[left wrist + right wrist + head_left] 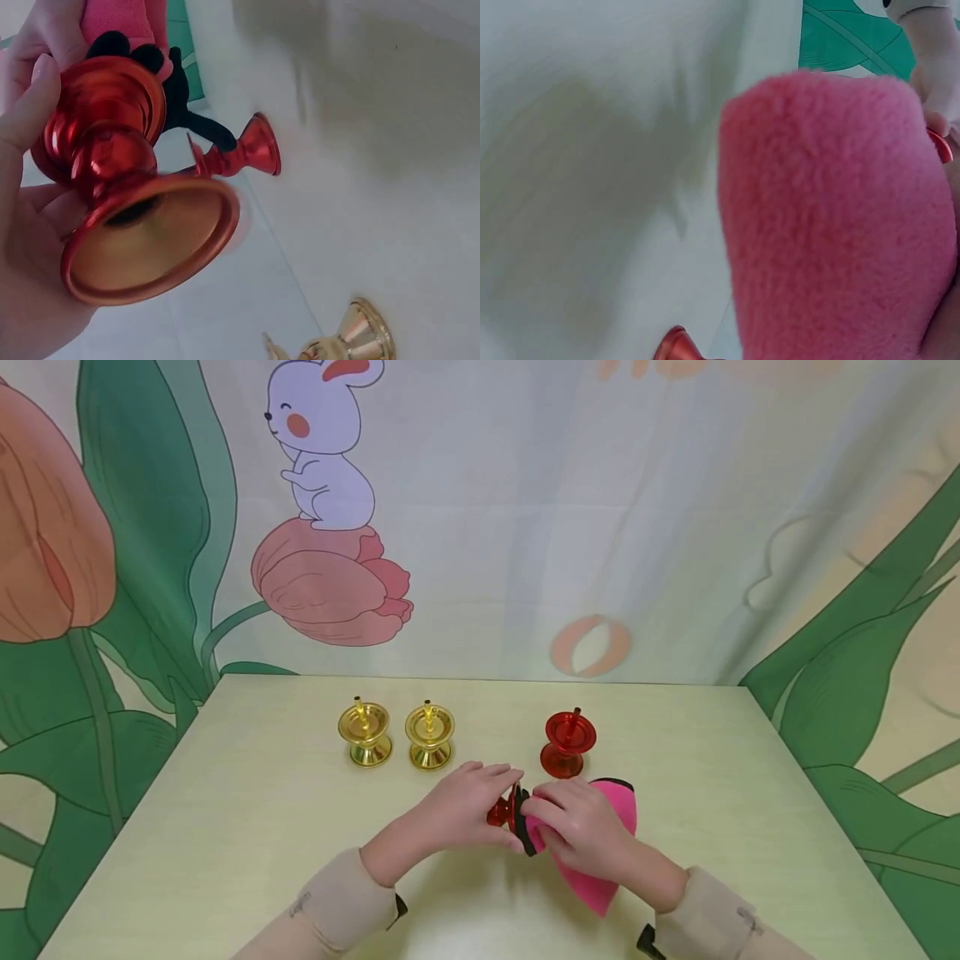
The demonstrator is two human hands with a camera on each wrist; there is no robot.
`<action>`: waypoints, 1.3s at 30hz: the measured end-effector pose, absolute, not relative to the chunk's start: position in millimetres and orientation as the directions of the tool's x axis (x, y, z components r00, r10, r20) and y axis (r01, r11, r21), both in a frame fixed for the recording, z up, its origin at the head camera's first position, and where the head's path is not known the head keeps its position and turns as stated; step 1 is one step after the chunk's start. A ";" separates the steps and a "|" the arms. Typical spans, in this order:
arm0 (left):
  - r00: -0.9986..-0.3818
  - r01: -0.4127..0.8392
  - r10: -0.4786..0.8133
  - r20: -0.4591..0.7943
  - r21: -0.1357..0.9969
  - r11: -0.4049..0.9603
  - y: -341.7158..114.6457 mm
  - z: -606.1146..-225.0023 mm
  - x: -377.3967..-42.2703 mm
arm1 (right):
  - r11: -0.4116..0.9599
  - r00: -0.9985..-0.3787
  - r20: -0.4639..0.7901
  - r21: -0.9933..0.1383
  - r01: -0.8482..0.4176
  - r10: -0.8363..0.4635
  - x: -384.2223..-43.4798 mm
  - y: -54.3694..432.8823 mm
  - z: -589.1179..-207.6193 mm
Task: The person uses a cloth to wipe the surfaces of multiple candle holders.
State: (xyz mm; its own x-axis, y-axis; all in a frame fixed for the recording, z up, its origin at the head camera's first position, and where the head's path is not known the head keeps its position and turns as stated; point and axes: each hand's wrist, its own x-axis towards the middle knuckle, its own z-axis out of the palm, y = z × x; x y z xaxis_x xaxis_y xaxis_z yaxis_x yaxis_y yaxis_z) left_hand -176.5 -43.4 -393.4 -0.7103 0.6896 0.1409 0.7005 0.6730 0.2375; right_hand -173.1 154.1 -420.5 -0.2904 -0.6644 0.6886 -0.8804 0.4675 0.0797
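Note:
My left hand [468, 806] grips a red metallic candlestick [112, 161] tilted on its side, its hollow base facing the left wrist camera. In my right hand [581, 827] is a fuzzy pink cloth [832, 217] with black trim, bunched at the candlestick's dish end. The cloth's black edge [527, 827] lies against the dish in the head view. Behind the hands, a second red candlestick [567, 743] stands upright on the table. Most of the right fingers are hidden by the cloth in the right wrist view.
Two gold candlesticks [365, 732] [430, 735] stand upright side by side toward the back left of the pale table [247, 827]. A printed curtain [480, 527] with a rabbit and tulips hangs behind the table's far edge.

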 end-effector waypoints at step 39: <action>-0.705 0.687 0.608 0.365 0.137 0.714 -41.1 -418.3 -174.0 | 0.517 -0.509 0.596 -0.177 -0.837 -0.621 -182.6 155.7 -432.5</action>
